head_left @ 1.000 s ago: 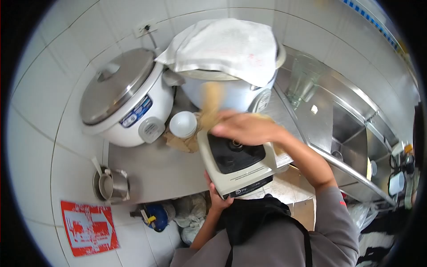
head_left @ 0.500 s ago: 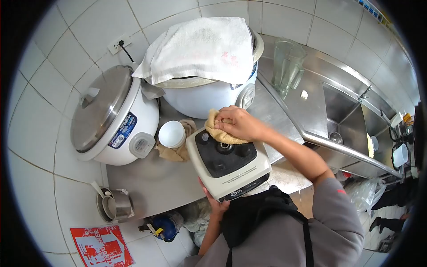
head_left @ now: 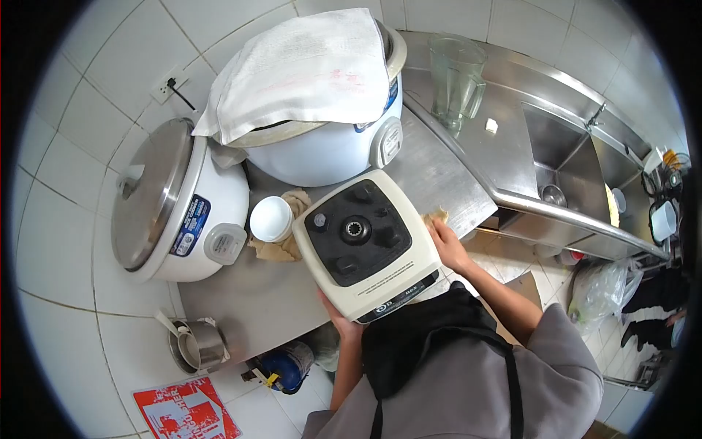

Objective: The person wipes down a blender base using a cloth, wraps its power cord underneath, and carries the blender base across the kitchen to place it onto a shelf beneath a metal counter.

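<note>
A cream blender base (head_left: 365, 241) with a black top pad and a round metal drive socket is tilted over the counter edge. My left hand (head_left: 342, 316) grips its lower left side, fingers partly hidden beneath. At the right side of the base, my right hand (head_left: 447, 247) holds a tan cloth (head_left: 437, 216), mostly hidden by the hand and the base. A white bowl (head_left: 271, 219) sits on a brown cloth (head_left: 276, 250) just left of the base.
Two large rice cookers stand behind, one with a steel lid (head_left: 155, 194), one under a white towel (head_left: 307, 77). A clear blender jar (head_left: 455, 84) stands near the sink (head_left: 563, 146). Metal pots (head_left: 199, 344) hang at the lower left. Another person's legs show at far right.
My right hand has moved with the tan cloth from the top of the blender base down to its right side. The camera view has shifted, and the base's top is now fully uncovered.
</note>
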Available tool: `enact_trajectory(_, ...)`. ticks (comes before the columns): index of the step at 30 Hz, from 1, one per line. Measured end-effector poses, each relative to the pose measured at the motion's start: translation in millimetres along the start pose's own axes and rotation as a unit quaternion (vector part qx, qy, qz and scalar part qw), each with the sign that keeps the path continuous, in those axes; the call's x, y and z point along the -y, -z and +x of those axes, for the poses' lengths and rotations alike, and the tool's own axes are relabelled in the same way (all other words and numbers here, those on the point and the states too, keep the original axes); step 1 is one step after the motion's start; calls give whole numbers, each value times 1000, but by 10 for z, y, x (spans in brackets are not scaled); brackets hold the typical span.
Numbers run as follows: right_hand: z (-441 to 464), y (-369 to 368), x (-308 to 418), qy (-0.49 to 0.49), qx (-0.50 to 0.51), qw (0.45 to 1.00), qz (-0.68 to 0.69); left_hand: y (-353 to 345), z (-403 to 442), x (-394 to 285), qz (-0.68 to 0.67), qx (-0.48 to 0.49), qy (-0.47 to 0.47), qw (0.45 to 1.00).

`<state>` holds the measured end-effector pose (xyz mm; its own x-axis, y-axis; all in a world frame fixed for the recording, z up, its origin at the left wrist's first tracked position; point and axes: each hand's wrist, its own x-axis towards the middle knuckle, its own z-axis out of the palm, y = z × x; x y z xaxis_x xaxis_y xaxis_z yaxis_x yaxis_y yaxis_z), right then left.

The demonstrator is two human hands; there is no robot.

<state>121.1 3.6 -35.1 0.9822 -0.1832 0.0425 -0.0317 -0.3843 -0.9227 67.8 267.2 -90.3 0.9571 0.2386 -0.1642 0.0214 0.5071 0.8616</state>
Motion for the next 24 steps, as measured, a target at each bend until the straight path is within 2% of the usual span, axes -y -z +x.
enact_trajectory(1, 1, 28, -13, -1, -29, 999, 23, 4, 9, -44, 57, -5, 50, 997)
enact_trajectory(3, 19, 117, -66, -8, -87, 994, 65, -28, -5, -60, 9, 9, 56, 998)
enact_trajectory(4, 183, 214, 19, -68, -115, 989, 67, -18, -9, -88, 47, 34, 28, 998)
enact_trajectory(5, 342, 326, 254, -58, -135, 985, 87, -5, -14, -114, 84, 56, -2, 995)
enact_trajectory(6, 500, 397, 464, -48, -154, 981, 106, 99, 57, -62, 173, 95, -69, 978)
enact_trajectory(8, 841, 432, 504, 53, -120, 990, 53, 350, 268, 73, 64, 93, -37, 993)
enact_trajectory(11, 817, 327, 319, 181, -164, 949, -199, 230, 292, -25, 26, 56, 18, 998)
enact_trajectory(12, 727, 272, 243, 142, -180, 956, -185, 220, 357, -109, -42, 45, 90, 994)
enact_trajectory(15, 270, 310, 309, -12, -131, 990, -45, 133, 424, -285, 16, 50, 65, 996)
enact_trajectory(17, -13, 183, 354, -135, -57, 978, 150, -54, 397, -446, 51, 12, 103, 993)
enact_trajectory(19, -129, -34, 246, -122, -19, 981, 152, -142, 443, -486, 47, 11, 133, 990)
enact_trajectory(21, -191, -172, 324, -154, 14, 956, 250, -116, 495, -479, 0, 43, 157, 987)
enact_trajectory(22, -232, -89, 571, -205, 69, 924, 315, 38, 569, -324, 16, 69, 120, 990)
enact_trajectory(23, -180, -201, 277, -188, 91, 921, 330, 125, 621, -256, 22, 79, 109, 991)
enact_trajectory(24, -192, -190, 284, -172, 90, 929, 316, 135, 638, -246, 26, 80, 105, 991)
